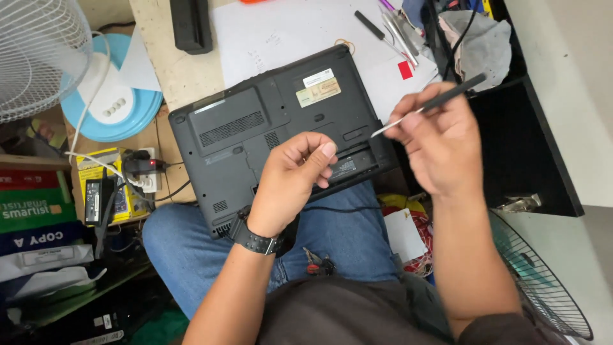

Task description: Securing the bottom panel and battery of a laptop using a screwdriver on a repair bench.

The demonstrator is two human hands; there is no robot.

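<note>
Holding a thin tool [426, 107] slanted, tip lower-left toward upturned laptop [274, 128], right hand [434, 144] grip closed around it, left hand [290, 182] curled, empty

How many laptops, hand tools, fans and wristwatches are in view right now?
Laptop, bottom up: 1
Slim tool in right hand: 1
Loose tools on the paper: 3 or so
Fans: 2
Wristwatch, left hand: 1
Total: about 8
</note>
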